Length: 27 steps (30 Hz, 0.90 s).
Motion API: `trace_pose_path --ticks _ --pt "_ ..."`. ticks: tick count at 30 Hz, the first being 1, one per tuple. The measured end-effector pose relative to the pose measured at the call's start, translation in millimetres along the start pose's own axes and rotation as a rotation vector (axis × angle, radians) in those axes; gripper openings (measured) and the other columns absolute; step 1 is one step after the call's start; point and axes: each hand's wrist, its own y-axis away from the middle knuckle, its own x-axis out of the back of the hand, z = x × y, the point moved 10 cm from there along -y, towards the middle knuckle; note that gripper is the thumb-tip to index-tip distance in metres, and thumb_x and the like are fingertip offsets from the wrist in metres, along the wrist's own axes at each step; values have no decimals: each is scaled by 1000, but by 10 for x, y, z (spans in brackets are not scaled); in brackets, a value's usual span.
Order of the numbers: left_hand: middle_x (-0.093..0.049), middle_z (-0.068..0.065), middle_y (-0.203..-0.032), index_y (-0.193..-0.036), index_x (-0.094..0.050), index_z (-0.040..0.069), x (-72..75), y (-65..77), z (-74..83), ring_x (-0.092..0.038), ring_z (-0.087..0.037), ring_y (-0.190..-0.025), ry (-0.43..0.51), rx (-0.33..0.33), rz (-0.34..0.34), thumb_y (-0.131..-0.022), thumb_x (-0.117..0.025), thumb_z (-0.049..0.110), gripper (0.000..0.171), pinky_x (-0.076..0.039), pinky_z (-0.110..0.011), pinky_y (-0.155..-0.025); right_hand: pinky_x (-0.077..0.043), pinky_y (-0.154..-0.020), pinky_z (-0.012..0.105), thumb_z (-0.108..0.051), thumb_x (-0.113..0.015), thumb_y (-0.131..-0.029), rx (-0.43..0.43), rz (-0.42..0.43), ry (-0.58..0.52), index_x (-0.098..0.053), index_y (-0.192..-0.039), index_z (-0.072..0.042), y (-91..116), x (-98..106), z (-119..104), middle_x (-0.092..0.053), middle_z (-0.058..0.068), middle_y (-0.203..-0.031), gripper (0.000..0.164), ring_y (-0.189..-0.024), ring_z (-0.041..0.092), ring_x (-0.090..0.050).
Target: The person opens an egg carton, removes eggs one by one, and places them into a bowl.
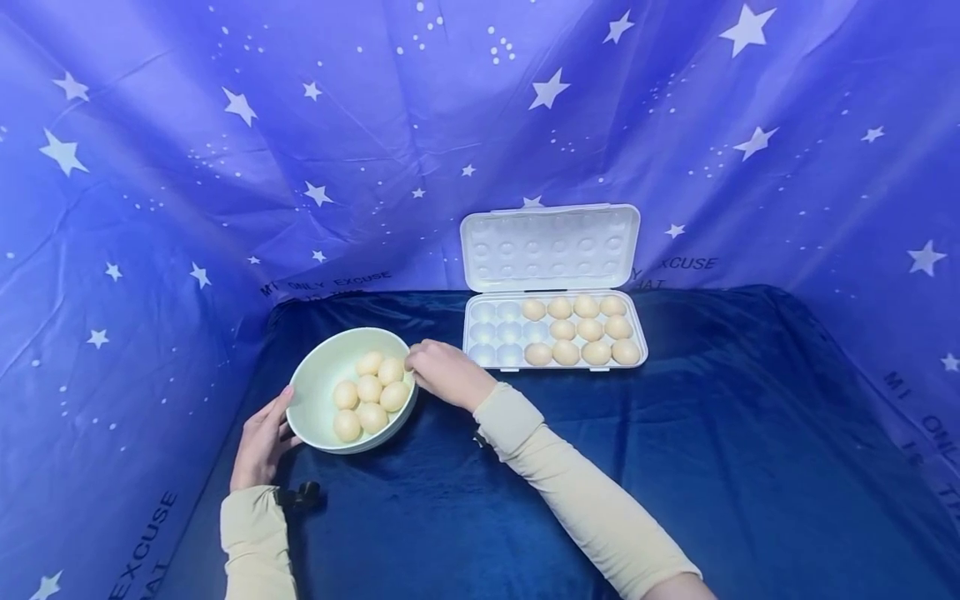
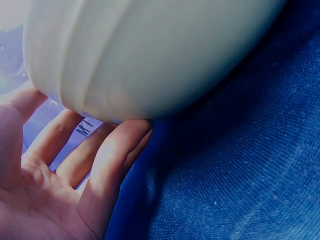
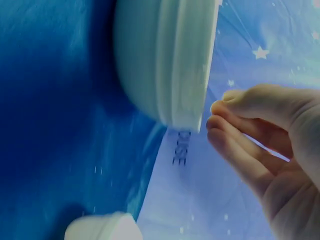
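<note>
Pale green, round, smooth-walled bowl (image 1: 317, 396) at the left of the dark blue, fabric-covered tabletop (image 1: 450, 508); contact of base with cloth impossible to tell. Well to the right and farther back, long white plastic egg carton (image 1: 525, 293), lid (image 1: 551, 247) raised, long axis running left to right. Bowl directly between both hands, without any long axis of its own. Left hand (image 1: 261, 442) at the left wall, thumb by the rim, fingers apart beneath, gripping. Right hand (image 1: 453, 372) at the right rim, on the side toward the carton and so nearer to it; fingers loosely bent, thumb close to fingertips, nothing visible between, touch on the rim uncertain. Inside the bowl, seven smooth, pale cream eggs (image 1: 369, 388), gathered toward the right hand; eleven more in the carton, mostly rightward, bare bluish cups (image 1: 484, 332) facing the bowl.
</note>
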Motion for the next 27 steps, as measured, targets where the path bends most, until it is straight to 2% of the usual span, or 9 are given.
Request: trace_pose_path --ticks 6,11,14,17,21,23,27 --pt "-67 23 -89 -150 -43 11 27 17 -2 -67 4 -87 42 -8 -10 -95 -61 53 71 -58 -25 -72 -54 -86 36 -7 -67 -90 -71 45 46 -75 -98 -7 212 154 320 -69 6 -96 11 -94 24 -65" --pt "-68 22 -88 -138 -55 23 27 31 19 -67 3 -86 82 6 -21 -96 -61 48 49 -58 -24 -72 -56 -81 41 -3 -68 -85 -243 87 49 -74 -99 -3 473 293 751 -72 10 -99 15 -96 29 -67" --pt "-68 22 -88 -133 -58 27 25 11 20 -67 3 -86 86 15 -28 -97 -61 47 42 -58 -25 -72 -57 -78 44 1 -67 -81 -344 86 42 -74 -99 -1 648 347 1003 -72 13 -99 19 -96 32 -67" --pt "-68 22 -88 -138 -55 26 27 -18 10 -67 3 -86 80 15 -29 -96 -61 48 48 -58 -25 -72 -57 -74 45 1 -67 -81 -415 69 48 -74 -99 0 799 381 1189 -71 14 -99 19 -94 33 -67" --pt "-68 23 -88 -149 -44 16 16 -22 3 -67 4 -86 60 16 -29 -96 -60 50 65 -58 -24 -72 -57 -70 45 3 -66 -80 -463 63 46 -74 -97 0 951 408 1340 -71 15 -98 19 -92 33 -68" --pt "-68 23 -88 -148 -45 16 13 -20 -1 -67 4 -86 53 10 -29 -96 -60 51 64 -58 -24 -72 -56 -66 44 5 -62 -77 -468 68 33 -73 -91 0 1003 402 1392 -71 15 -92 18 -86 31 -67" --pt "-68 23 -87 -135 -58 28 13 0 -19 -67 4 -86 47 5 -22 -95 -61 52 47 -58 -25 -72 -45 -52 36 7 -57 -72 -455 84 7 -64 -67 -4 1075 356 1473 -62 7 -69 14 -62 23 -55"
